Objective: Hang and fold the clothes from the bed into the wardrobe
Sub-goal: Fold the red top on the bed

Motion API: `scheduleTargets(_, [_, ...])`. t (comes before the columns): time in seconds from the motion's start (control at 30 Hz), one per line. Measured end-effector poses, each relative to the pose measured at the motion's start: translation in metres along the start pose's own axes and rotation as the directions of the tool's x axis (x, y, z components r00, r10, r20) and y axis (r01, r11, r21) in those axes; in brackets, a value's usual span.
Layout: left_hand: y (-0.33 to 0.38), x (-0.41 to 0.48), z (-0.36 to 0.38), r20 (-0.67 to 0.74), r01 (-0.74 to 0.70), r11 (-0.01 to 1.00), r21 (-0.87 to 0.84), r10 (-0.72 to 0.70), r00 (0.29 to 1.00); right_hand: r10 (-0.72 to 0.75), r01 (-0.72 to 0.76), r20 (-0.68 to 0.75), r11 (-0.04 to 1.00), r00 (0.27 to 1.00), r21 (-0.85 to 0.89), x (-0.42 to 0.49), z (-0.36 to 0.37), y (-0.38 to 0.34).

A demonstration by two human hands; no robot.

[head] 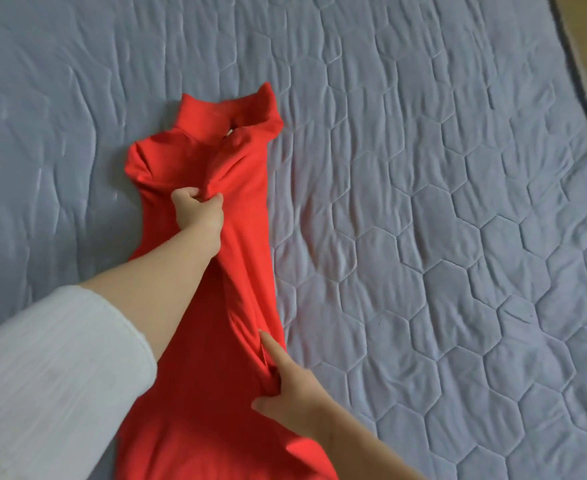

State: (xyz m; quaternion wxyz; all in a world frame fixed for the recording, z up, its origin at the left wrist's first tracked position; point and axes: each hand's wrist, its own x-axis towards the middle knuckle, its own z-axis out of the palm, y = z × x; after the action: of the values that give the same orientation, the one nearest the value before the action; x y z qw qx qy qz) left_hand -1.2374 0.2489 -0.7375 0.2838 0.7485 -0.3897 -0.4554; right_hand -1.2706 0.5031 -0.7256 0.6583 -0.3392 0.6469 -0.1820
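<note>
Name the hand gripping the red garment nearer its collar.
The left hand, bunching the red garment just below its collar; the right hand grips lower down.

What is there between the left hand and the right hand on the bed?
In the head view, only the red garment lies between the left hand and the right hand, which both grip its fabric.

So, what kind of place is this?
Probably a bedroom: a quilted grey-blue bed cover fills the view, and the left hand and right hand grip a red garment lying on it.
</note>
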Motion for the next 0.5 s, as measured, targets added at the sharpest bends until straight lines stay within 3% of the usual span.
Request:
scheduleTargets(0.23, [-0.010, 0.055, -0.072, 0.066, -0.023, 1.000, 0.007, 0.023, 0.998, 0.048, -0.039, 0.106, 0.995, 0.993, -0.091, 0.029, 0.068, -0.038])
scheduleTargets(0.37, [-0.017, 0.077, -0.097, 0.181, 0.004, 0.994, -0.107, 0.015, 0.983, 0.102, -0.089, 0.147, 0.992, 0.984, -0.090, 0.042, 0.107, -0.048])
scheduleTargets(0.5, [-0.006, 0.089, -0.104, 0.315, -0.162, 0.978, -0.133, 0.197, 0.928, 0.143, -0.124, 0.192, 0.986, 0.971, -0.109, 0.046, 0.126, -0.051])
